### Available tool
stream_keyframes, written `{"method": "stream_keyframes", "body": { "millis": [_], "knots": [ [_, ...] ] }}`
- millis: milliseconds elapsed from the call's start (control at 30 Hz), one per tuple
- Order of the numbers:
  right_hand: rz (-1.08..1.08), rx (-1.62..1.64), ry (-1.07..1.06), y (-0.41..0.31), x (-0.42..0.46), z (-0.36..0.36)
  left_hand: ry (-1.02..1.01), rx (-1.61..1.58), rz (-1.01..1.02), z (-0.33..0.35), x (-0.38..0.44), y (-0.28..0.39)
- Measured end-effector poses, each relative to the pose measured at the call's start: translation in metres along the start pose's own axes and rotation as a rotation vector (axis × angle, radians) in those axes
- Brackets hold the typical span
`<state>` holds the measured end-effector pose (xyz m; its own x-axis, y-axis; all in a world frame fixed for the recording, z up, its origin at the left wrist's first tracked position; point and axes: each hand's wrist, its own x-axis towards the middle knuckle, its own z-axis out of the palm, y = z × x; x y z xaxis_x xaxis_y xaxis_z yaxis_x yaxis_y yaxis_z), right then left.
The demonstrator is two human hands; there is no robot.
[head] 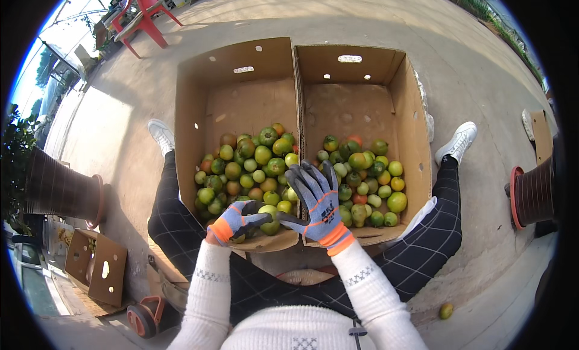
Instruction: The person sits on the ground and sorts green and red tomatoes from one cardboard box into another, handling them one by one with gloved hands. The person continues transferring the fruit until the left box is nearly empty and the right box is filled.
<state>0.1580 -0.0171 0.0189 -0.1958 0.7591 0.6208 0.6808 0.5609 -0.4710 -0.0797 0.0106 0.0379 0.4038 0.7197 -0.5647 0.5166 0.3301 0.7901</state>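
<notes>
Two cardboard boxes stand side by side between my legs, the left box [235,85] and the right box [346,99]. Mostly green tomatoes, some turning orange or red, fill the near part of each: the left pile [246,162] and the right pile [362,178]. My left hand [237,219], in a blue and black coated work glove, grips a green tomato [269,213] over the left box's near edge. My right hand [319,205], gloved alike, is spread above the boxes' adjoining walls, its thumb tip beside that tomato. Nothing shows in its palm.
A single tomato [446,310] lies on the concrete floor [488,178] at the lower right. Plant pots stand left [63,187] and right [533,194]. A smaller cardboard box [106,277] and a tape dispenser [145,316] are at the lower left. A red plastic chair [147,22] stands farther off.
</notes>
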Motion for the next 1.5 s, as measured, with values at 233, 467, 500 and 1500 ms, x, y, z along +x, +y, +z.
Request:
{"method": "stream_keyframes", "body": {
  "millis": [233,467,500,1500],
  "knots": [
    [-0.017,-0.022,0.036,0.001,-0.004,0.007,0.129,-0.154,0.177,0.030,0.002,0.024],
    [0.441,-0.278,0.460,0.030,-0.005,0.006,0.103,1.269,-0.220,0.051,0.052,-0.036],
    [0.403,-0.273,0.428,0.027,-0.005,0.006,0.096,1.458,-0.224,0.065,0.054,-0.032],
    [0.366,-0.165,0.404,0.019,-0.009,0.009,-0.067,1.399,-0.491,0.010,0.036,-0.052]
  ]
}}
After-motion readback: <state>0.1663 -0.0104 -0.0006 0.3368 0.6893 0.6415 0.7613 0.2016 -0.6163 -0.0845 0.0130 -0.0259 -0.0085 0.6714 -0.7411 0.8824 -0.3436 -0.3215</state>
